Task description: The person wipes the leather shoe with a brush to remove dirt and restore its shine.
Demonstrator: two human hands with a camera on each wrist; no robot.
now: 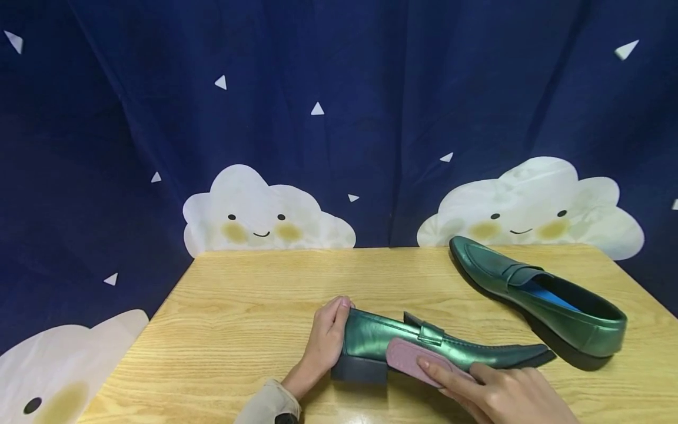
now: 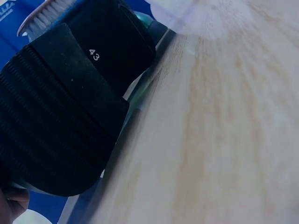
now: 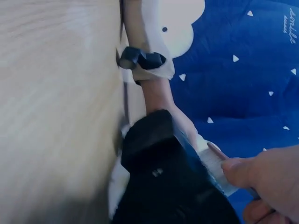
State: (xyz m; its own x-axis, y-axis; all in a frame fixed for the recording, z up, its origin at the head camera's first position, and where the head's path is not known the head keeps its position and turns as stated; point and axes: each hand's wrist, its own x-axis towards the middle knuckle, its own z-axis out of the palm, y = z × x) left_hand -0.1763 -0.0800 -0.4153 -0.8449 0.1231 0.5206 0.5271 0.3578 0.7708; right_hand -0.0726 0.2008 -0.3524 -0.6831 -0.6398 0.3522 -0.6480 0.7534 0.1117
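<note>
A green metallic loafer [image 1: 373, 333] with a black heel lies tilted on its side above the wooden table. My left hand [image 1: 328, 330] grips it at the heel end, thumb on top. In my right hand [image 1: 503, 391] is a pink-backed brush [image 1: 413, 359], pinched along its edge and held against the shoe's side. Pale bristles [image 3: 214, 163] touch the upper in the right wrist view. From the left wrist, the black sole [image 2: 88, 88] shows a ridged heel and the number 43. The shoe's far opening faces away and is mostly hidden.
The matching green loafer [image 1: 561, 312], with a blue insole, stands upright at the right of the table [image 1: 238, 330]. Behind the table hangs a dark blue curtain [image 1: 371, 129] printed with clouds and white triangles.
</note>
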